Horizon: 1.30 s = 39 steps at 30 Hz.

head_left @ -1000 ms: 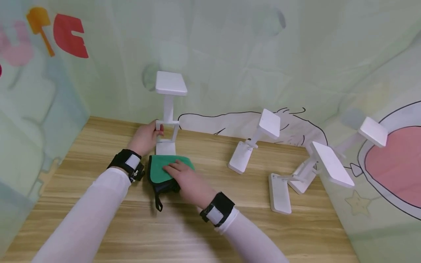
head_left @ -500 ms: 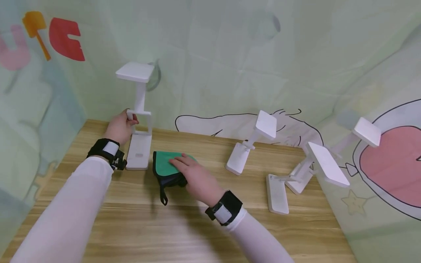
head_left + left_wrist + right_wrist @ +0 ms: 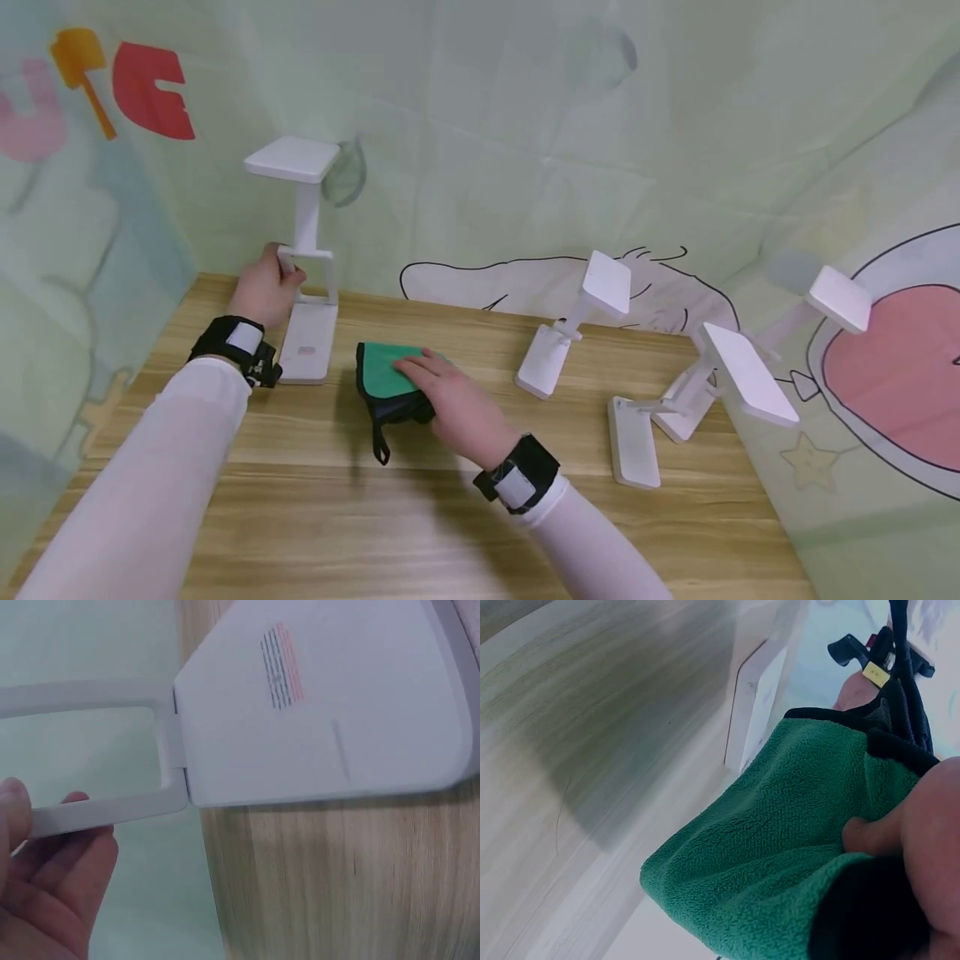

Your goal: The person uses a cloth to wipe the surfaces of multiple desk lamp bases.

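Note:
A white folding desk lamp [image 3: 307, 346] stands at the back left, its square head raised on a jointed arm. My left hand [image 3: 262, 287] grips one side of the lamp's open frame; in the left wrist view the thumb and fingers [image 3: 97, 859] close round that bar. My right hand [image 3: 465, 408] holds a folded green towel [image 3: 386, 371] with black edging and a hanging loop, just right of the lamp's base. In the right wrist view, the thumb presses into the fuzzy green cloth [image 3: 772, 802], which hangs over the table.
Three more white desk lamps stand to the right: one in the middle [image 3: 543, 362], one nearer [image 3: 636, 446] and one behind it [image 3: 840, 300]. The wooden table [image 3: 337, 533] meets a printed fabric wall [image 3: 480, 150] behind and at both sides.
My left hand has moved the lamp to the left, away from the towel, so its base now shows fully. The right hand has shifted slightly right with the towel.

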Tool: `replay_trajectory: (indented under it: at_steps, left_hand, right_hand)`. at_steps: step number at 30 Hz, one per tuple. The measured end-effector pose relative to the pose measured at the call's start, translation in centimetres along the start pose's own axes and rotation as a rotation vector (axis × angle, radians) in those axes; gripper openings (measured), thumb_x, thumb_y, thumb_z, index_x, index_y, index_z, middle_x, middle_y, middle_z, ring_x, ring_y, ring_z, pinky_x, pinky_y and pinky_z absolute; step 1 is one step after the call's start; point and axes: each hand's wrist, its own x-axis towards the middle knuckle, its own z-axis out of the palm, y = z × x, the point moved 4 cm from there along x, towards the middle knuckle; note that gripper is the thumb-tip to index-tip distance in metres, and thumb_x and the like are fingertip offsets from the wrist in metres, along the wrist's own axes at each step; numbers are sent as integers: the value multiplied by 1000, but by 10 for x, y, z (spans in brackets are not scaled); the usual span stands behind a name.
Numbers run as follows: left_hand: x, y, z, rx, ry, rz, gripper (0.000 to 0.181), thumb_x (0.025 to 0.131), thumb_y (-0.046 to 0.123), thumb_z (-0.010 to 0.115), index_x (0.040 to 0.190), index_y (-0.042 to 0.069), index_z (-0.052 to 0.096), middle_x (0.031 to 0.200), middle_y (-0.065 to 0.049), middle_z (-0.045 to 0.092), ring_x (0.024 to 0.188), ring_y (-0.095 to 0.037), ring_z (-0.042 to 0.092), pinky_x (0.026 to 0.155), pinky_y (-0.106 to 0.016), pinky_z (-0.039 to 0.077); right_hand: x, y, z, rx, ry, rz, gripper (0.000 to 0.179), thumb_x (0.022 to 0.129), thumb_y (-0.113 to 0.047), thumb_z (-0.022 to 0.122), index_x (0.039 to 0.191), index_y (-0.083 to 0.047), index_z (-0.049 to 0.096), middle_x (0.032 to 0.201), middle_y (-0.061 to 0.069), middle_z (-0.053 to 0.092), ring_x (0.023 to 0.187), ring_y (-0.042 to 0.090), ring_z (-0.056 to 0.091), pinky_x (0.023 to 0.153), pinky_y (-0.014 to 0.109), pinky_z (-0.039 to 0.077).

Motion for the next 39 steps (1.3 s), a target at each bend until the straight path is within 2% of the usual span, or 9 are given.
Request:
replay_trajectory:
  at_steps: [5,7,10,15,19,23,27,32,39]
  left_hand:
    - [-5,6,-4,-67,33,-56,85,101,9,56,167,-4,5,148,-42,43,122,-56,54,97,-67,46]
    - [-11,13,-9,-94,105,-74,85,98,7,51,168,-1,3,155,-39,35,120,-56,53,95,-66,46]
    - [-22,28,-17,-108,297,-62,76,98,6,48,166,0,14,161,-32,27,126,-52,49,98,-62,44]
    - [-42,49,-21,-9,665,138,52,95,2,55,145,2,40,150,-26,33,135,-45,38,112,-55,34]
    - [-50,67,-9,80,771,350,43,93,3,56,133,7,42,138,-26,38,128,-47,41,108,-57,35]
    - [-48,93,15,94,643,569,35,93,4,55,128,2,49,131,-28,46,118,-51,46,100,-62,38]
    - [-39,123,47,94,310,685,29,96,1,53,123,-5,60,126,-26,59,114,-46,56,99,-60,44]
    - [-24,152,88,119,-101,605,29,107,8,56,134,1,64,131,-17,67,112,-35,65,99,-50,51]
    - [-8,182,131,184,-401,502,39,110,21,61,146,5,62,143,-12,67,133,-30,61,111,-44,47]
  right_hand:
    - [-2,10,-1,24,15,41,87,81,26,64,157,-15,53,159,6,52,153,30,42,112,44,48]
    - [-3,16,-3,35,20,63,86,82,26,64,157,-15,53,159,7,52,153,31,42,112,45,47]
    - [-4,26,-5,42,33,96,84,83,25,65,157,-13,53,159,9,53,152,32,43,113,46,46]
    - [-4,45,-6,9,71,164,81,83,23,68,155,-11,55,157,10,55,150,33,46,110,48,49]
    - [-4,58,-5,-16,88,213,80,83,23,66,155,-10,56,156,10,56,149,34,47,109,49,50]
    - [-9,69,-5,-39,105,248,80,82,23,64,154,-10,56,154,11,58,144,33,52,106,47,53]
    - [-16,75,-5,-81,115,270,80,81,23,65,154,-11,57,153,10,59,142,32,54,104,46,55]
    - [-26,76,-7,-152,142,271,76,82,21,67,150,-12,62,149,9,62,142,35,54,103,49,55]
    - [-41,70,-14,-189,119,259,72,84,19,68,148,-13,64,149,9,62,143,36,53,99,49,57]
